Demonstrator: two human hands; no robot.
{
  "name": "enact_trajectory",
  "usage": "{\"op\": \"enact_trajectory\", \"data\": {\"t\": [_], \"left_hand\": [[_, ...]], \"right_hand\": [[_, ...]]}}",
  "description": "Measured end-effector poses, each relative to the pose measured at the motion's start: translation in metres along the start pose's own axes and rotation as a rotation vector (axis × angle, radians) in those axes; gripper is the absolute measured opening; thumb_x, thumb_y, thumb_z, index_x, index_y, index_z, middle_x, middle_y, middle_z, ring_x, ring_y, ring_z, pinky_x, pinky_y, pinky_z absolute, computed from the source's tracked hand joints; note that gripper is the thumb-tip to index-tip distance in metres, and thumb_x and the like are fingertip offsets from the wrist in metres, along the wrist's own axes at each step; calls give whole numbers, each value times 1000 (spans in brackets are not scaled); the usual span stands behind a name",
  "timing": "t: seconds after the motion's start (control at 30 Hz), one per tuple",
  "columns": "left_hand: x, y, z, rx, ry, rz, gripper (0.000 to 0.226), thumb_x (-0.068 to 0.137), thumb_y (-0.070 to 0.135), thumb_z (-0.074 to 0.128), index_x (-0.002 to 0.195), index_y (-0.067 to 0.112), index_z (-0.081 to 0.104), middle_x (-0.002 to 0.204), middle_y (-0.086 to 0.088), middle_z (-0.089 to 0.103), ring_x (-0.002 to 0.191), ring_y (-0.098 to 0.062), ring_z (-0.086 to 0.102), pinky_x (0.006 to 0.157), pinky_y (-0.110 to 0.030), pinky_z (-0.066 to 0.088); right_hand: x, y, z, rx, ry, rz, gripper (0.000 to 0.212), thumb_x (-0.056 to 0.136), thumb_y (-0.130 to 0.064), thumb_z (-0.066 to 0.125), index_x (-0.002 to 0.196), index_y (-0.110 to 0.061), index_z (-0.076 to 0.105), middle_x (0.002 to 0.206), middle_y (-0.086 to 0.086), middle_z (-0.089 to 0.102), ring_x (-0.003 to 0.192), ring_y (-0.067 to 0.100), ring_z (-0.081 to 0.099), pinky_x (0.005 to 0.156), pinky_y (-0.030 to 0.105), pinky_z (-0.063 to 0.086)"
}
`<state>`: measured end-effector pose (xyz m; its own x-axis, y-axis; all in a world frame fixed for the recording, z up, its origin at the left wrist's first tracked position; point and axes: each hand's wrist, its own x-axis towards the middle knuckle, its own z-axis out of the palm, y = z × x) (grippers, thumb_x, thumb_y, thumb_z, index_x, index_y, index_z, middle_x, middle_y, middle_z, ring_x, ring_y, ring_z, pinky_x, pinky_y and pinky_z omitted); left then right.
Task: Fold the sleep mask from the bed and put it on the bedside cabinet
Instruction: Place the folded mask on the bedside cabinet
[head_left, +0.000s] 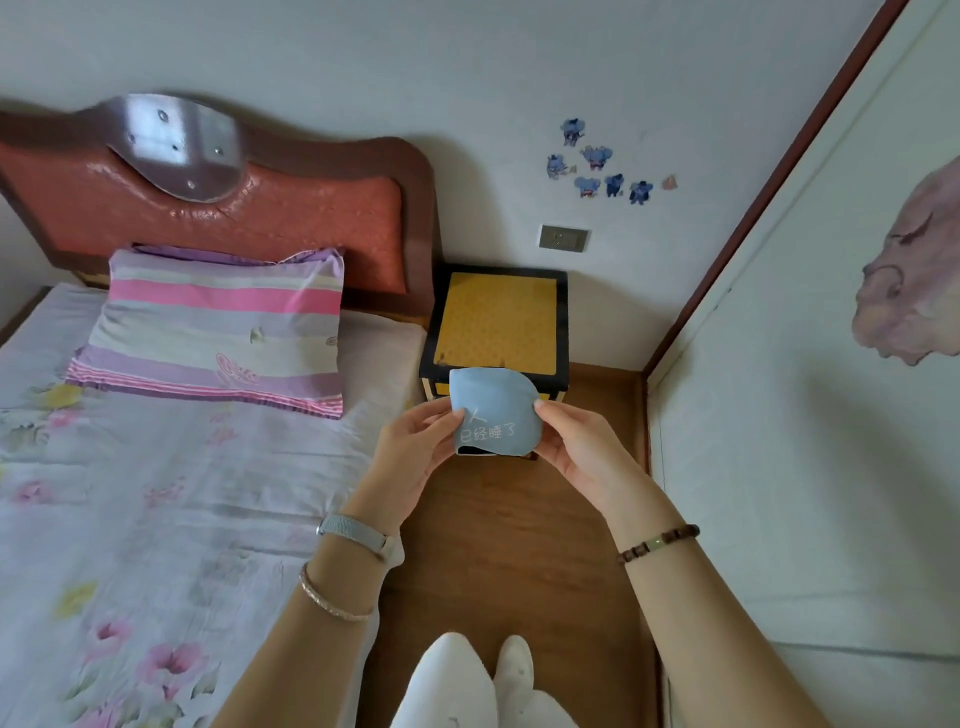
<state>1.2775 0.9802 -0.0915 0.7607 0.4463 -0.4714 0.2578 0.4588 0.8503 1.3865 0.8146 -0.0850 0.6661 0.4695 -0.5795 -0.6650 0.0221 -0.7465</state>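
Folded blue sleep mask (493, 413), held above the floor before the bedside cabinet (496, 322), hiding its front edge; strap barely visible beneath. Long axis upright, printed face toward camera. Left hand (415, 452) and right hand (576, 447) pinch opposite edges.

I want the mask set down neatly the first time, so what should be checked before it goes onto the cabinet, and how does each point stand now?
1. Light blue fabric sleep mask folded in half: ok, doubled over with white lettering outward.
2. Left hand pinching the mask's left edge: ok.
3. Right hand pinching its right edge: ok.
4. Yellow top of the black-framed bedside cabinet free of objects: ok.
5. Dark strap tucked in: not ok, a dark bit shows under the lower edge.
6. Mask over the cabinet top: cannot tell, it is held near the front edge.
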Motion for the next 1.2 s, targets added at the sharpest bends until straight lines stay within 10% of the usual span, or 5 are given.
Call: {"op": "enact_trajectory", "data": {"t": [0.47,1.0,1.2], "left_hand": [[183,57,-7,131,104,-60,37,93,11,63,128,0,61,120,-17,70,109,-28,69,94,-37,56],[414,35,-17,278,245,-159,34,91,7,66,125,4,64,101,-4,72,90,-16,72,67,-17,58],[494,-18,-26,287,371,-174,36,90,5,65,126,5,65,110,-9,72,101,-24,70,91,-39,58]], "right_hand": [[172,-71,48,-17,60,54,31,98,-3,55,128,3,59,122,20,66,106,29,68,81,34,60],[405,-78,64,-146,320,162,26,97,0,54,123,-3,55,122,17,61,109,29,65,87,38,57],[501,-37,53,-256,324,196,22,96,4,51,115,-6,53,117,15,59,109,30,64,94,44,55]]}}
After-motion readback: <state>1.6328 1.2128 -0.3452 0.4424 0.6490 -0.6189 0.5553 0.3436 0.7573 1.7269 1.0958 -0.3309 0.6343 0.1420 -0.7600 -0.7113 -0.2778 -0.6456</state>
